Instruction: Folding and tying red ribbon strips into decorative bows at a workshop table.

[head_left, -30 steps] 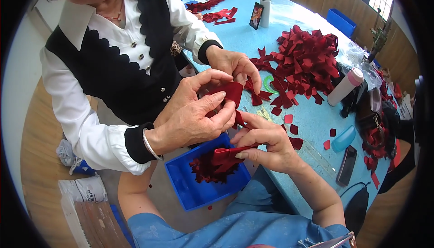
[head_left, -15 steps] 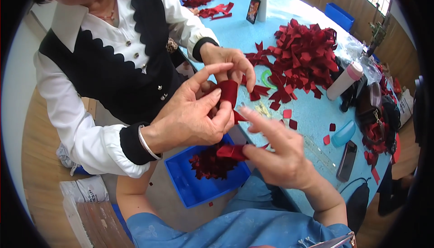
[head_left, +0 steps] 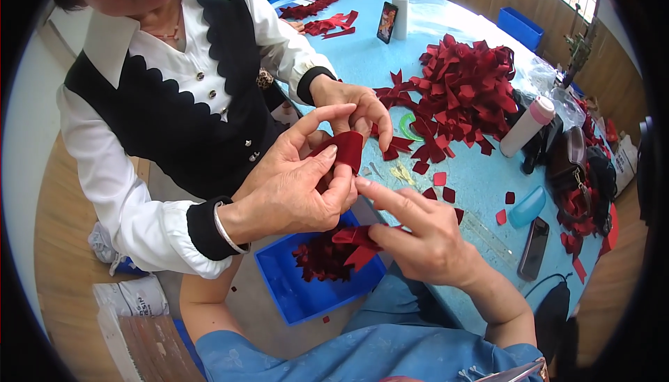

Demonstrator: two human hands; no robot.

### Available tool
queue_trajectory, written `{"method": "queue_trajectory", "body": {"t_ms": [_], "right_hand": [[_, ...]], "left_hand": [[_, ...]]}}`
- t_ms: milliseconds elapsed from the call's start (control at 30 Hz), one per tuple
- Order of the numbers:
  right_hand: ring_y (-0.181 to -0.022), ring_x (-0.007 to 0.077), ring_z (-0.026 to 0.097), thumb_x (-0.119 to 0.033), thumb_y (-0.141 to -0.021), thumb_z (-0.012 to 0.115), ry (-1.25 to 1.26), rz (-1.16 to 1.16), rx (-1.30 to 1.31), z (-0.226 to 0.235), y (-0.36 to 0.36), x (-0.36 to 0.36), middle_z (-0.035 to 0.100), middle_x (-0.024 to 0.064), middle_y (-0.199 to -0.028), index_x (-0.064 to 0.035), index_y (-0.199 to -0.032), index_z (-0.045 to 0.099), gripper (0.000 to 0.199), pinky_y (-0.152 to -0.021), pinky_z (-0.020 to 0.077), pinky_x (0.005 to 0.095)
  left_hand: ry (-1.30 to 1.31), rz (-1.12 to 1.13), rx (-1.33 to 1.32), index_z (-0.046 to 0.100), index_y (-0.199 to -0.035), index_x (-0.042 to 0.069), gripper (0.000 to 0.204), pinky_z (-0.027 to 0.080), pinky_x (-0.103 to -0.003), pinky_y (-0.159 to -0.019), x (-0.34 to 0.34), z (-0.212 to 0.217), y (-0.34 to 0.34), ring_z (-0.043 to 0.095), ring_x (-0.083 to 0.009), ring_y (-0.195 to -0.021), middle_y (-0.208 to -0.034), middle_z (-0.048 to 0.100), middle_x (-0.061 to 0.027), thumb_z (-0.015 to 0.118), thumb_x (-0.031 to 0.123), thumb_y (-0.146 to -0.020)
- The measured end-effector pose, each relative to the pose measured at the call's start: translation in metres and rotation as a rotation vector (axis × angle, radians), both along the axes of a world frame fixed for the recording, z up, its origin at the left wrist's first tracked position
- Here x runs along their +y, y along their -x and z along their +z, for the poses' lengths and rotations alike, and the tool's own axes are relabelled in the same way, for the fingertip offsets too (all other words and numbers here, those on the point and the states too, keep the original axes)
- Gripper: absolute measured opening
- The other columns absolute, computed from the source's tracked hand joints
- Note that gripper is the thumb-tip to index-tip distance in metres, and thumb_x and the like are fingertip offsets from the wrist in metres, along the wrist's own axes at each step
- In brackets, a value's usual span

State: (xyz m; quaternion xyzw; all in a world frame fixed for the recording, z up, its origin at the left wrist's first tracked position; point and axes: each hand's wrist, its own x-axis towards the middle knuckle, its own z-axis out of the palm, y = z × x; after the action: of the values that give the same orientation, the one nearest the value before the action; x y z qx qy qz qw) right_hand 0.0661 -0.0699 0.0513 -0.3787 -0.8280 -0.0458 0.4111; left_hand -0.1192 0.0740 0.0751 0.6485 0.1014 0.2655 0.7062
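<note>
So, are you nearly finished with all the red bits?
Not nearly. Looks done: some red pieces in the blue bin. In hand: the right hand pinches a folded red piece, and a co-worker's hands hold another strip. Left: the big red pile on the table.

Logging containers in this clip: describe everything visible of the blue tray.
The blue tray is a shallow, square, plastic-looking bin with low walls, open on top. It sits tilted below the table edge, apparently on the wearer's lap. A heap of dark red fabric pieces fills its far side; the near floor is bare. The right hand holds a red piece over its rim.
</note>
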Motion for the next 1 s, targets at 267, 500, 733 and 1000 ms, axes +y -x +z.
{"method": "queue_trajectory", "body": {"t_ms": [267,500,733,1000], "right_hand": [[-0.080,0.0227,0.068,-0.003,-0.061,0.069,0.056,0.031,-0.007,0.004,0.006,0.007,0.059,0.0231,-0.131,-0.0016,-0.074,0.061,0.015,-0.050,0.0518,0.0293],[-0.082,0.0226,0.068,-0.004,-0.062,0.070,0.069,0.025,-0.075,0.016,0.012,0.009,0.058,0.0234,-0.131,-0.0022,-0.073,0.061,0.014,-0.046,0.0489,0.0284],[-0.083,0.0233,0.068,-0.004,-0.062,0.069,0.061,0.004,-0.092,0.013,0.011,0.008,0.059,0.0235,-0.130,-0.0024,-0.074,0.062,0.014,-0.046,0.0483,0.0284],[-0.087,0.0276,0.068,-0.003,-0.063,0.071,0.105,-0.006,-0.066,0.016,0.011,0.009,0.059,0.0235,-0.128,-0.0022,-0.078,0.064,0.016,-0.058,0.0531,0.0316]], "left_hand": [[0.122,-0.314,-0.201,0.045,-0.143,0.008,0.046,0.055,-0.021,-0.078,0.049,-0.045,-0.005,0.066,-0.0133,-0.084,-0.106,0.065,-0.0105,0.048,-0.002,-0.097],[0.129,-0.174,-0.140,0.040,-0.148,0.009,0.051,0.055,-0.022,-0.074,0.063,-0.054,0.013,0.069,-0.0185,-0.082,-0.100,0.069,-0.0134,0.050,0.002,-0.099],[0.214,-0.004,0.020,0.038,-0.149,0.010,0.056,0.055,-0.023,-0.076,0.010,-0.017,0.023,0.067,-0.0151,-0.082,-0.096,0.067,-0.0112,0.050,-0.001,-0.096],[0.101,-0.098,-0.003,0.037,-0.149,0.009,0.057,0.056,-0.024,-0.078,0.021,-0.015,0.006,0.066,-0.0137,-0.082,-0.093,0.066,-0.0087,0.050,-0.003,-0.095]]}}
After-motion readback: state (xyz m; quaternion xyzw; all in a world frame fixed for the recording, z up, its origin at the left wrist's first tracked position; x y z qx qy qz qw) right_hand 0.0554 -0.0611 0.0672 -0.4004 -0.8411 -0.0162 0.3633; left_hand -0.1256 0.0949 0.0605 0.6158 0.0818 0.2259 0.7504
